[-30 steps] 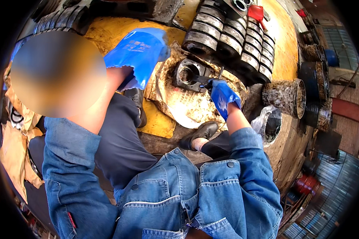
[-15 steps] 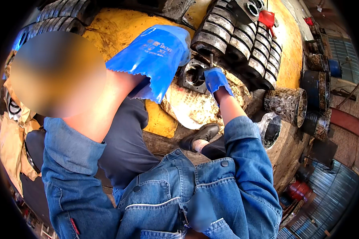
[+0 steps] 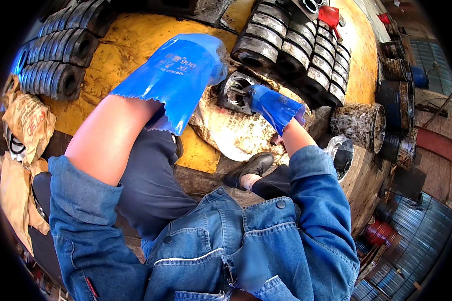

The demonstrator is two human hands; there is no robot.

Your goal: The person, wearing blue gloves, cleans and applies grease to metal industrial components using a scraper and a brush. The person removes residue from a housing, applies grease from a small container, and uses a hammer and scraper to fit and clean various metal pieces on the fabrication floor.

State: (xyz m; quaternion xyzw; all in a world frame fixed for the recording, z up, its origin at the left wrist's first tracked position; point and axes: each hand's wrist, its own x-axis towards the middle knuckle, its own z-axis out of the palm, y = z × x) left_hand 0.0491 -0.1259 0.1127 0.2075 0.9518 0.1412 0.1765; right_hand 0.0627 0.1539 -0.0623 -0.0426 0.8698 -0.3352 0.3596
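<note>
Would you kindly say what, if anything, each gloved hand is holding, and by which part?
Right hand: apparently a slim tool, gripped part hidden. Left hand: cannot be told.

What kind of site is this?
Probably a machine-parts workshop: a square metal housing with a round bore sits at the gloved right hand, rows of grimy ring-shaped metal parts are stacked just beyond, and a stained bucket stands to the right.

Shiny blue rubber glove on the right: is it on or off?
On: a bare right forearm runs into the blue rubber glove through its jagged cuff.
</note>
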